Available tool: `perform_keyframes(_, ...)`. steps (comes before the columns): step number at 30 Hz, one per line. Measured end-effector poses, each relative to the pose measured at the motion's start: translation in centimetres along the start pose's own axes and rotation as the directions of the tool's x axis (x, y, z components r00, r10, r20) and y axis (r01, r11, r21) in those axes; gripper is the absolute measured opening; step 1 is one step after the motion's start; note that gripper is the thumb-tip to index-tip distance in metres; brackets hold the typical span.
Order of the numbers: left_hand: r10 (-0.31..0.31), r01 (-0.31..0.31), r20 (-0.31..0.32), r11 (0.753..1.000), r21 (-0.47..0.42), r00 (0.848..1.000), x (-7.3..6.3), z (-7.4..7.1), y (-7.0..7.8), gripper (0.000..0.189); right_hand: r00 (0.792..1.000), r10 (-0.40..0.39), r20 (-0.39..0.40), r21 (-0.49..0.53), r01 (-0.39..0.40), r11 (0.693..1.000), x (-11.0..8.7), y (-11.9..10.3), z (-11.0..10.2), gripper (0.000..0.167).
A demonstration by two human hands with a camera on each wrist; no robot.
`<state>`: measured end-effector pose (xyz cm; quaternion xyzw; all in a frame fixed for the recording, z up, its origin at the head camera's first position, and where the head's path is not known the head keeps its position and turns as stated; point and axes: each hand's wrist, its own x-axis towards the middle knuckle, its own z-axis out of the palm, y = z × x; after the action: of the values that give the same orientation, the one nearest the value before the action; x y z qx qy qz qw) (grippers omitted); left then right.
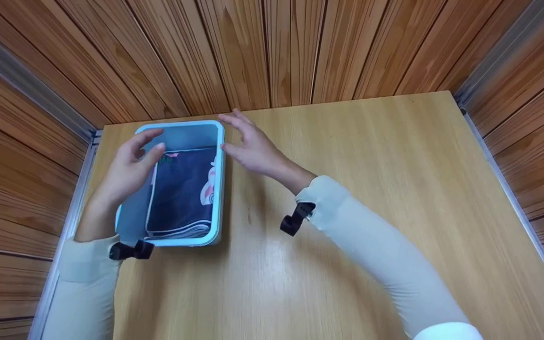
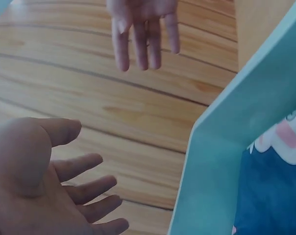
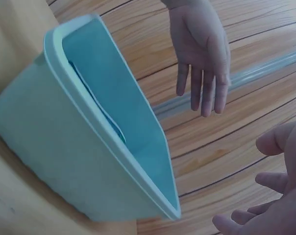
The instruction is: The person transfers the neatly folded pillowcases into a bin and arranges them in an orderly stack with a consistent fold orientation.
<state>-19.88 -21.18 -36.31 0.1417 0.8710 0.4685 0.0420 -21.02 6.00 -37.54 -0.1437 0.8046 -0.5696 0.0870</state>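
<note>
A light blue plastic bin (image 1: 220, 189) stands at the left of the table. Inside it lies a folded dark navy cloth (image 1: 182, 189) with pale edging and pink-and-white printed figures. My left hand (image 1: 132, 165) hovers over the bin's left side, fingers apart and holding nothing. Beyond the opposite rim, my right hand (image 1: 253, 146) is held with spread fingers, its thumb right by the rim in the head view. Both palms face each other across the bin in the wrist views, where the left hand (image 2: 55, 181) and the right hand (image 3: 270, 191) show bare, relaxed fingers.
The wooden table (image 1: 347, 198) extends to the right of the bin. Wood-plank walls (image 1: 291, 52) rise behind it and on both sides, with metal strips (image 1: 513, 179) along the table's side edges. Black wrist mounts (image 1: 296, 218) sit on the sleeves.
</note>
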Motion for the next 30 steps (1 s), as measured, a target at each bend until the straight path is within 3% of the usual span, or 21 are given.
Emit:
perform_keyframes(6, 0.037, -0.036, -0.012, 0.994, 0.099, 0.999, 2.1, 2.0, 1.3, 0.054, 0.999, 0.014, -0.043, -0.148, -0.02, 0.989, 0.2, 0.5, -2.4, 0.062)
perform_keyframes(10, 0.007, -0.008, 0.009, 0.984, 0.175, 1.0, 3.7, 3.1, 1.9, 0.057, 0.998, 0.028, -0.064, -0.187, -0.039, 0.982, 0.2, 0.7, -4.0, 0.064)
perform_keyframes(21, -0.101, 0.084, 0.062, 0.97, 0.228, 0.993, 8.8, 6.1, 3.1, 0.063, 0.988, 0.064, -0.138, -0.335, -0.107, 0.936, 1.0, 2.3, -8.7, 0.069)
perform_keyframes(25, -0.117, 0.098, 0.048, 0.951, 0.293, 0.992, 10.3, 7.0, 3.8, 0.065, 0.978, 0.1, -0.184, -0.392, -0.166, 0.905, 1.2, 3.1, -10.4, 0.069)
perform_keyframes(30, -0.135, 0.118, 0.014, 0.904, 0.411, 0.991, 12.1, 8.4, 4.4, 0.068, 0.967, 0.094, -0.238, -0.47, -0.199, 0.86, 1.3, 4.6, -12.4, 0.07)
